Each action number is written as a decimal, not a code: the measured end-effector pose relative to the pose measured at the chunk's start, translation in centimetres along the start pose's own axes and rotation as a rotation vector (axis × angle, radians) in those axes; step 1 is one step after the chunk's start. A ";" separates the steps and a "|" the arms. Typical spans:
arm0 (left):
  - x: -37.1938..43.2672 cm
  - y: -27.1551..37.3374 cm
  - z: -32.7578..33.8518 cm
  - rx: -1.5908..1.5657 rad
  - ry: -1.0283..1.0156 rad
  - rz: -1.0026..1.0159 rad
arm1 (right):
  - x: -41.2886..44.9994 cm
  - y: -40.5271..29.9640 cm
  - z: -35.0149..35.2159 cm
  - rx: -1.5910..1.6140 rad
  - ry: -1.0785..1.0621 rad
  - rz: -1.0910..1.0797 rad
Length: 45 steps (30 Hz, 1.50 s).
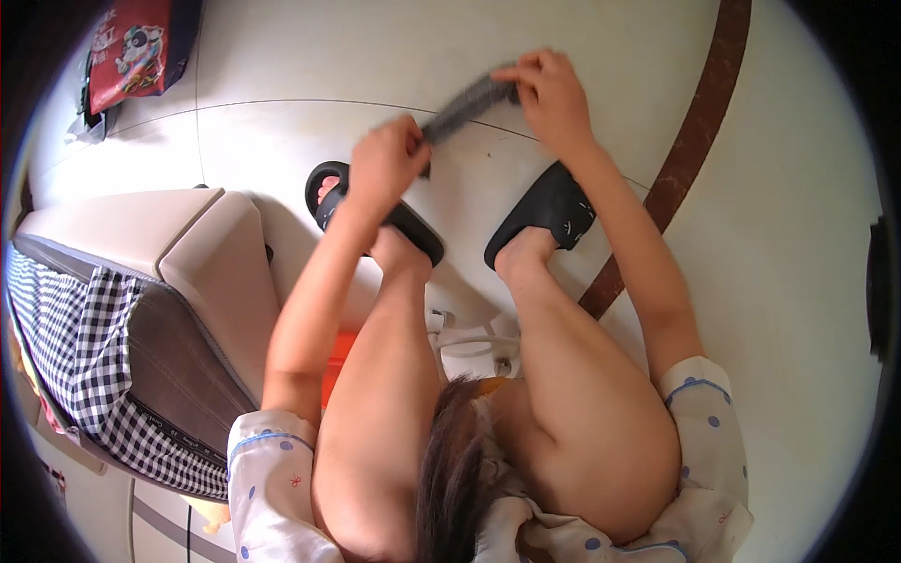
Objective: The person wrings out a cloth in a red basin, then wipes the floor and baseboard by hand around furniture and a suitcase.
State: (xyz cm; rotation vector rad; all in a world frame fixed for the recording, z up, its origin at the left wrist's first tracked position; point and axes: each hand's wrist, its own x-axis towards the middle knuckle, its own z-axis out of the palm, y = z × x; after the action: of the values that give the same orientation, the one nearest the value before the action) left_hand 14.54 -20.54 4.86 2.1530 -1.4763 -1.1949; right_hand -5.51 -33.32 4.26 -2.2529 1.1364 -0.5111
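Observation:
A dark grey strip of fabric (468, 107), blurred, is stretched between my two hands above the tiled floor. My left hand (386, 163) grips its lower left end, and a short dark piece hangs below the fingers. Higher up and to the right, my right hand (552, 98) holds the other end between thumb and fingers. What exactly the strip is, I cannot tell. Beneath the hands, my feet wear black slippers, the left slipper (415, 236) and the right slipper (545, 207) standing apart on the floor.
A beige padded seat (218, 246) with a black-and-white checked cloth (102, 338) stands at the left. Behind it lies a red printed bag (130, 60). A dark brown band (693, 134) crosses the floor at the right. Something red (338, 362) shows beside my left leg.

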 end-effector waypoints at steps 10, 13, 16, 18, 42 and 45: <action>13.7 5.7 1.7 0.185 0.291 0.460 | 3.5 11.1 -3.6 -0.235 0.232 0.014; 12.4 6.0 3.0 0.179 0.244 0.477 | -1.3 10.5 -3.6 -0.294 0.186 0.300; 9.6 3.8 2.8 0.200 0.180 0.535 | -6.0 6.1 -1.8 -0.216 0.080 0.491; 6.8 2.1 1.8 0.181 0.111 0.455 | -8.5 2.9 -0.7 -0.173 0.039 0.397; 11.4 -1.2 -3.0 0.119 0.342 0.273 | 4.8 5.0 1.7 -0.277 0.158 0.087; 8.2 -2.2 -2.5 0.183 0.187 0.185 | 1.0 3.9 2.5 -0.198 0.075 0.089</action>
State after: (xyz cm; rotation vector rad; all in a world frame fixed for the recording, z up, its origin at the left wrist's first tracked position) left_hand 18.93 -27.27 1.14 2.1168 -1.7129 -0.8008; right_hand -5.90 -35.21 -0.08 -2.3535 1.3723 -0.4689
